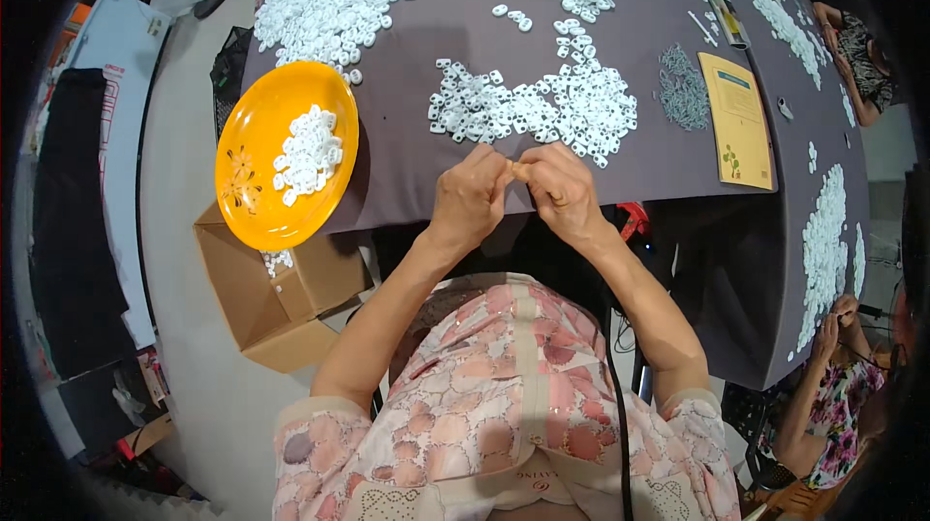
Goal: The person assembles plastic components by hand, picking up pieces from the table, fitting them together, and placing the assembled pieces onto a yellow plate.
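My left hand (470, 199) and my right hand (564, 194) meet at the table's front edge, fingertips pinched close together. Whatever they hold between them is hidden by the fingers or too small to make out. Just beyond my knuckles lies a spread of small white plastic pieces with dark square holes (591, 107), reaching left into a second cluster (465, 100). A few loose white oval pieces (512, 17) lie farther back.
An orange oval plate (237, 129) with white pieces overhangs the table's left edge, above an open cardboard box (228, 289). Larger white piles (329, 3) lie behind. To the right are small grey metal parts (684, 87) and a yellow booklet (734, 114). Two other people work at the right.
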`<state>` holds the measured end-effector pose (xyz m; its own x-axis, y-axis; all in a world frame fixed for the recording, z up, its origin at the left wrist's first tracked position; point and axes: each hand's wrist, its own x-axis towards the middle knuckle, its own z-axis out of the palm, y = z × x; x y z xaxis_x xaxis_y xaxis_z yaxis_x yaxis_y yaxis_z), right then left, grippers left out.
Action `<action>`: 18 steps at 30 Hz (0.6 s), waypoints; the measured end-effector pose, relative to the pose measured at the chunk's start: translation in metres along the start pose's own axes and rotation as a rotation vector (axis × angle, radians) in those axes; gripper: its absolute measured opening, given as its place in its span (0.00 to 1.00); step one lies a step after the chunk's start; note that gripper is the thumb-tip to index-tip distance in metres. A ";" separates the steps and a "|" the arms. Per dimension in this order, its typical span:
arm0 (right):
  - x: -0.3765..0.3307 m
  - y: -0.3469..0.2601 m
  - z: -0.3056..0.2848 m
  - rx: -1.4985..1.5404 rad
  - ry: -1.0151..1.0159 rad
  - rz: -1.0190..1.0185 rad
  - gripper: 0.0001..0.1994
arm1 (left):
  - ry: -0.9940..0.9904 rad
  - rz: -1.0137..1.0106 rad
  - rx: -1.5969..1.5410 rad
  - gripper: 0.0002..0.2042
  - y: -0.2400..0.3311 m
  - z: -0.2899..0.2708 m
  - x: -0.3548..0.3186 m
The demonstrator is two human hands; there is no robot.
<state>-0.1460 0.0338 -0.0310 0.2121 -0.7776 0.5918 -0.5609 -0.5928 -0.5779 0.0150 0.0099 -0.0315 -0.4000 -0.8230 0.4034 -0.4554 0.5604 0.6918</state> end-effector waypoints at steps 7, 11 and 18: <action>0.005 -0.011 -0.004 0.192 -0.058 0.307 0.11 | -0.227 -0.548 -0.624 0.07 -0.011 -0.018 0.010; 0.010 -0.012 -0.003 0.103 -0.062 0.257 0.14 | -0.216 -0.515 -0.615 0.07 -0.010 -0.016 0.013; 0.009 -0.012 -0.007 0.052 -0.015 0.228 0.13 | -0.264 -0.488 -0.596 0.07 -0.007 -0.017 0.017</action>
<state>-0.1435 0.0353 -0.0147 0.0967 -0.8954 0.4345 -0.5538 -0.4112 -0.7240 0.0247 -0.0097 -0.0189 -0.4740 -0.8709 -0.1294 -0.1572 -0.0610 0.9857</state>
